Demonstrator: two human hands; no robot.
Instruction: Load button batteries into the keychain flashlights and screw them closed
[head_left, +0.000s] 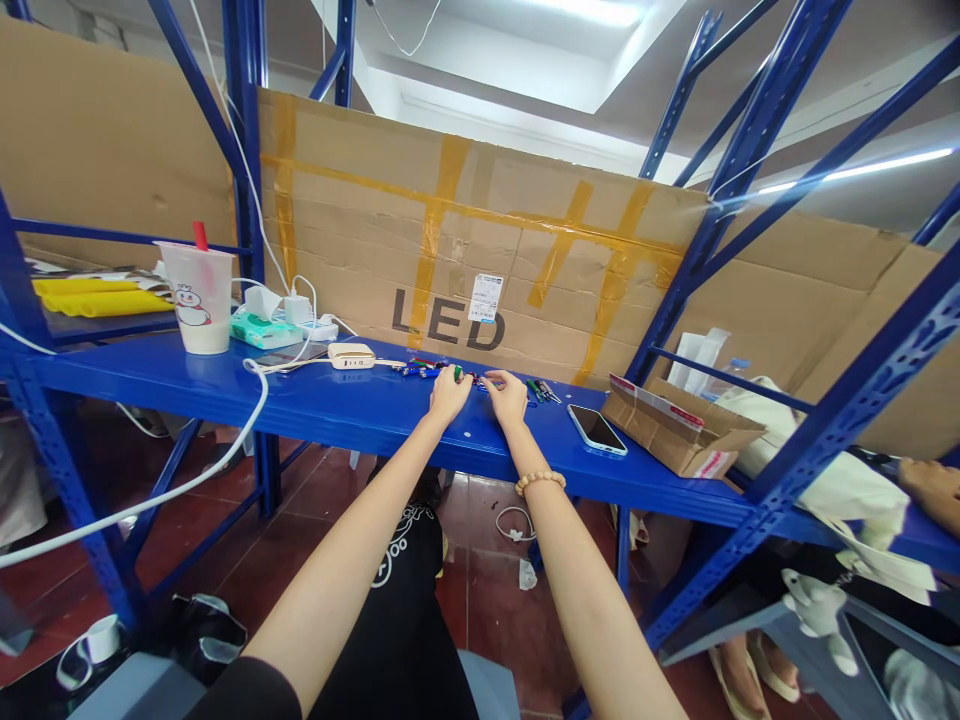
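Both hands are over the blue shelf table, close together in front of the cardboard panel. My left hand (pixel 450 393) has its fingers closed round a small green-tipped item (pixel 458 373). Just to its right, my right hand (pixel 506 394) has thumb and fingertips pinched together; what they hold is too small to make out. Several small blue and red pen-like items (pixel 421 369) lie left of and behind my left hand. Beside my right hand, green and black pen-like pieces (pixel 543 391) rest on the table.
On the blue table (pixel 360 410) are a cup (pixel 199 300), a tissue pack (pixel 262 328), a beige charger (pixel 351 355) with cables, a phone (pixel 597 430) and an open carton (pixel 675 425). Another person's hand (pixel 930 480) shows at the right edge. Blue posts flank the table.
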